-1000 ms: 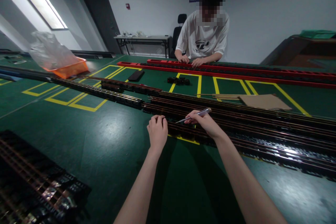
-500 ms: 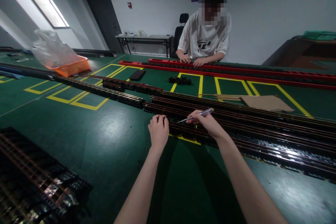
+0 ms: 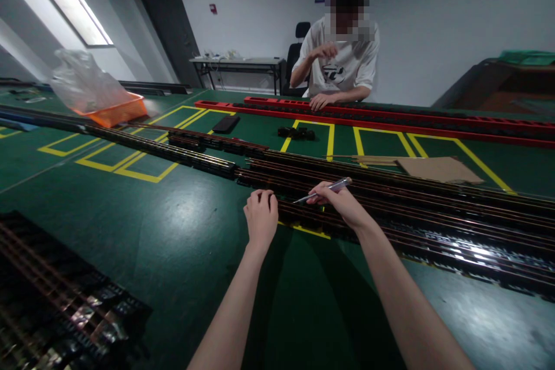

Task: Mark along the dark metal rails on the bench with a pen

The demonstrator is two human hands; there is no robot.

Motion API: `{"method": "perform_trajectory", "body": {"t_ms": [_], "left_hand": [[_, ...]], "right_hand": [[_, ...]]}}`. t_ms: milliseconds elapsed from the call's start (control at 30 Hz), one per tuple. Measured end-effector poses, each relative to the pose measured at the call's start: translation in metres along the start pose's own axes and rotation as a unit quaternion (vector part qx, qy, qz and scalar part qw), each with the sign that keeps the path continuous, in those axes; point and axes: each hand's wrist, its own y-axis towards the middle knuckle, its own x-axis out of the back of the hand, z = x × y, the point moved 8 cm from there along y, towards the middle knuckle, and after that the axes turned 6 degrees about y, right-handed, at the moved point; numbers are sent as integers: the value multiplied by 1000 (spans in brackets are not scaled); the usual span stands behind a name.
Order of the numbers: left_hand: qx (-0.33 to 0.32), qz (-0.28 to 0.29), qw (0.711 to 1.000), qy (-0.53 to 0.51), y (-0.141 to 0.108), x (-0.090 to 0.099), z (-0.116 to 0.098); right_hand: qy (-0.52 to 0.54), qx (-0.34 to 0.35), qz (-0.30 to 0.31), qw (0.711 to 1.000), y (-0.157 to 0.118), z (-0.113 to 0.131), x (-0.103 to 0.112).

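Note:
My right hand [image 3: 332,196] is closed round a slim pen-like tool [image 3: 339,185], whose thin tip points left and down at a dark strip. Close by on the left, my left hand [image 3: 261,217] rests at the end of that dark strip [image 3: 303,217], its fingers bent and close together; what the fingertips grip, if anything, is hidden. Long black strips with copper-coloured lines [image 3: 416,214] run side by side from the middle to the right edge, beyond and beside my right hand.
Across the green table [image 3: 186,231], a person [image 3: 336,69] stands at long red rails [image 3: 390,121]. An orange tray [image 3: 117,110] with a plastic bag, a cardboard piece [image 3: 437,169], a dark flat object [image 3: 226,124] and more strips [image 3: 56,283] lie around.
The person across the table has raised one hand off the red rails to chest height. My own hands and the pen-like tool have hardly moved.

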Motion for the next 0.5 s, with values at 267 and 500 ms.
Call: {"method": "perform_trajectory", "body": {"t_ms": [267,500], "left_hand": [[3,5,1000,-6,0,0,0],[-5,1,1000,-6,0,0,0]], "right_hand": [[-7,11,14,1000,-2,3,0],[-1,7,4,1000,-4,1,6]]}}
